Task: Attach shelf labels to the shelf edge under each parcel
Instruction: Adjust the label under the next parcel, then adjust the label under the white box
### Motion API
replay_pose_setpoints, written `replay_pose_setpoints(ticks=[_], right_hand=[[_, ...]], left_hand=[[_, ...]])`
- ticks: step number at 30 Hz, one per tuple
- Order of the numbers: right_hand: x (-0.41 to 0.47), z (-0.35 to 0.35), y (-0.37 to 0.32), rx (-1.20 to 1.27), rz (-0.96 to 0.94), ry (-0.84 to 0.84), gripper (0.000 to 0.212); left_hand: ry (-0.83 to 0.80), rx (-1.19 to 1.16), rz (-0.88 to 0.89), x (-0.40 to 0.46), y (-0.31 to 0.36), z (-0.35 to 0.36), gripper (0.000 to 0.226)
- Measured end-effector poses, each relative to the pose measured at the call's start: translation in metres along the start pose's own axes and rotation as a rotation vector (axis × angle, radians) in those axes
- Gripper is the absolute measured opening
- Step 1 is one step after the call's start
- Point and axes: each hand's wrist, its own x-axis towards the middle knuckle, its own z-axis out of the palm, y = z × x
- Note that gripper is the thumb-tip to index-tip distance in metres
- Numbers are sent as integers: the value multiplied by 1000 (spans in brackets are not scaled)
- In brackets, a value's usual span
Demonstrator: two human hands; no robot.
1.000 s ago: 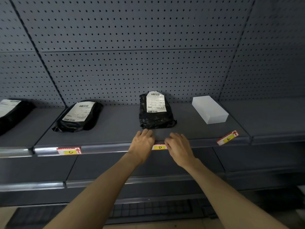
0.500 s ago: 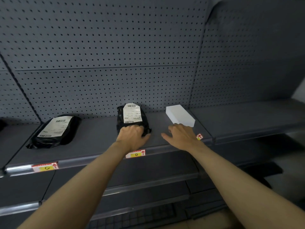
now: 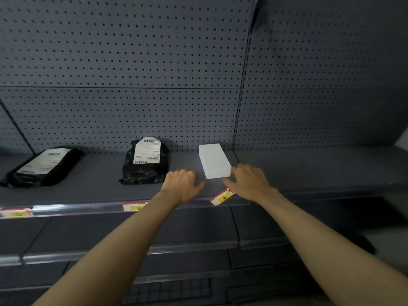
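While two labels sat in the rail, the E label was the step in hand.
Below grey pegboard (image 3: 132,62), the shelf (image 3: 88,191) carried two black parcels (image 3: 148,161) and a white box (image 3: 213,161); the E label (image 3: 222,197) lay crooked and loose on the shelf edge (image 3: 66,208) under the box. Left hand (image 3: 182,186) rested loosely curled, holding nothing; right hand (image 3: 248,181), fingers spread, touched the box. The next move probably called for seating that label.

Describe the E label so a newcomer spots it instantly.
Follow the grey shelf to its right end, below the white box. The E label lies crooked on the front lip; the D label sits straight in the edge strip.
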Motion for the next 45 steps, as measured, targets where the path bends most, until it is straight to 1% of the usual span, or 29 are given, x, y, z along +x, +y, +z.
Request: replay_pose_setpoints(ticks=[4, 9, 12, 17, 22, 24, 28, 32, 35, 37, 39, 41, 42, 45], right_hand=[[-2, 20, 14, 4, -32, -35, 42], [-4, 49, 20, 50, -114, -19, 29], [-7, 62, 25, 37, -144, -21, 21], [-8, 71, 36, 9, -148, 25, 13], [-7, 79, 38, 16, -128, 31, 4], [-7, 81, 37, 38, -125, 34, 7], [-9, 86, 34, 19, -126, 34, 13], [-8, 81, 30, -111, -142, -12, 25], [-10, 76, 25, -260, -159, -107, 34], [-15, 74, 23, -333, -161, -158, 35], [-21, 69, 22, -354, -174, -187, 28], [-25, 56, 23, -297, -181, -193, 21], [-25, 46, 25, -233, -162, -181, 21], [-20, 6, 36, -53, -113, -40, 21]], left_hand=[[-95, -28, -22, 1, 28, 23, 43], [-121, -40, -37, 3, 50, 54, 36], [-107, -38, -39, 4, 57, 67, 33], [-16, -69, -19, 7, 63, 83, 20], [8, 75, 140, 15, 56, 83, 19], [14, 102, 166, 17, 52, 80, 20], [-1, 120, 143, 16, 53, 81, 21], [-28, 140, 112, 11, 56, 82, 21], [-53, 123, 77, 9, 54, 71, 23], [-76, 97, 59, 6, 51, 61, 25], [-99, 79, 55, 2, 46, 49, 27], [-95, 62, 46, 1, 39, 31, 26], [-76, 44, 36, 1, 35, 21, 25], [0, -21, -4, 2, 23, -17, 26]])
